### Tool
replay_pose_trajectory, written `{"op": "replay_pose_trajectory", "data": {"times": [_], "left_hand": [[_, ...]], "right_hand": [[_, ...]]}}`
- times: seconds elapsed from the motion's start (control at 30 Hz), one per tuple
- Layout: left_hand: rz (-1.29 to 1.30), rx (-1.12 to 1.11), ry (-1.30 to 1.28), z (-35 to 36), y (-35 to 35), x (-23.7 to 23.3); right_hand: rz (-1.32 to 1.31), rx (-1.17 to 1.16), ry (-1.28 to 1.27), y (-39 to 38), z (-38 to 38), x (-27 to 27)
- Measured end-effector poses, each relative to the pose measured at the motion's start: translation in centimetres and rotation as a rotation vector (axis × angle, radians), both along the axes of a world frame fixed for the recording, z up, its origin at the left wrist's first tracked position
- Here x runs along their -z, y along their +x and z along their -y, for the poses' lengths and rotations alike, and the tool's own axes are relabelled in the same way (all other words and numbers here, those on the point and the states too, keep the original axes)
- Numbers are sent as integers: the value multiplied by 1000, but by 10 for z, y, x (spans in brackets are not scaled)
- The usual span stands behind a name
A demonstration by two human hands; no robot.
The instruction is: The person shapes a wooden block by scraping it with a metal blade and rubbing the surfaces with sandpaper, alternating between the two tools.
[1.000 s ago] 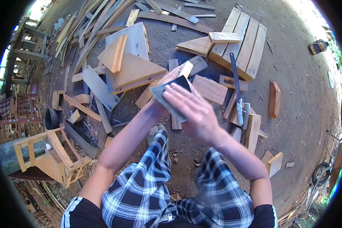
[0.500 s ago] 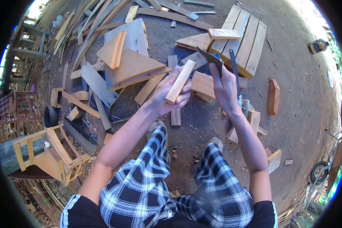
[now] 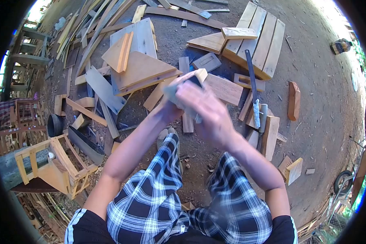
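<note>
A small pale wooden block (image 3: 201, 74) is gripped in my left hand (image 3: 173, 111), which is mostly hidden beneath my right. Only the block's far end shows clearly. My right hand (image 3: 213, 116), blurred by motion, lies over the block with its fingers closed on a dark, thin sheet of sandpaper (image 3: 197, 79). The sheet appears pressed against the wood. Just beyond my hands, a wider brown wooden block (image 3: 223, 90) rests on the ground. My plaid-trousered legs (image 3: 148, 183) are spread below.
A handsaw (image 3: 252, 77) with a wrapped handle leans at the right, near a slatted wooden panel (image 3: 268, 44). Triangular boards (image 3: 148, 71) are stacked ahead to the left. A wooden frame (image 3: 65, 162) stands at the left, and a brown block (image 3: 294, 101) lies on the dirt.
My right hand has swung left and down from beside the block onto it, bringing the sandpaper along. My left hand still holds the block, now largely covered.
</note>
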State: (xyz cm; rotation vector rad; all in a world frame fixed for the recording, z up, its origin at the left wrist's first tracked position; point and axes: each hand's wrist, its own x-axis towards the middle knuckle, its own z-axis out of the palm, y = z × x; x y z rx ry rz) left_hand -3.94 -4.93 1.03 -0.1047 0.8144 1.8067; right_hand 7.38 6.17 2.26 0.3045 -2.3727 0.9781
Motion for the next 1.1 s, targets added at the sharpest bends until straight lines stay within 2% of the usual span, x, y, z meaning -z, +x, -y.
{"op": "replay_pose_trajectory", "data": {"times": [0.03, 0.07, 0.1, 0.13, 0.17, 0.2, 0.23, 0.27, 0.3, 0.33, 0.37, 0.43, 0.47, 0.53, 0.57, 0.7, 0.73, 0.77, 0.83, 0.97, 1.03, 1.1], "left_hand": [[-40, 196, 337, 13, -7, 17], [-78, 188, 213, 2, -7, 9], [-36, 142, 203, -4, -3, 4], [-57, 85, 103, -4, -3, 1], [-68, 27, -1, -4, -2, 0], [-44, -226, -214, -20, 9, -26], [-149, -29, 42, -10, -12, 13], [-141, -33, 38, -6, -9, 19], [-108, 33, 82, -1, -2, 14], [-89, 103, 137, 0, 1, 6], [-97, 163, 157, 1, 7, -5], [-87, 178, 261, -2, 4, -2], [-85, 170, 272, -3, 3, 1], [-70, 88, 82, -1, 4, 4], [-62, 90, 70, 3, 5, 7], [-26, 131, 134, 7, 2, 15], [19, 118, 191, 8, 0, 18], [66, 112, 248, 9, -1, 20], [80, 124, 232, 5, 5, 15], [157, 190, 209, 6, 8, 8], [163, 184, 202, 3, 7, 5], [123, 210, 201, 1, 10, 0]], "right_hand": [[-3, 84, -79, -7, -13, 2], [118, 181, -204, -14, -27, 11], [229, 275, -328, -22, -34, 8], [128, 262, -271, -17, -26, 3], [114, 113, -101, -13, -17, 3], [81, 55, -94, -3, 0, -9], [48, -3, -86, 4, 10, -19], [-35, -16, -35, -4, -6, 1], [8, 115, -127, -11, -21, 17], [68, 254, -146, -22, -40, 21], [405, 347, -482, -23, -50, 20], [503, 382, -520, -14, -60, 17], [507, 378, -507, -11, -64, 18], [361, 426, -451, -1, -63, 27], [287, 415, -346, 5, -65, 28], [-180, 451, 36, 17, -65, -12], [-257, 479, 49, 19, -66, -2], [-263, 486, 56, 22, -66, 28], [286, 250, 387, 29, -69, 91], [364, 270, 279, 43, -41, 89], [303, 319, 166, 43, -36, 75], [333, 295, 174, 51, -30, 79]]}}
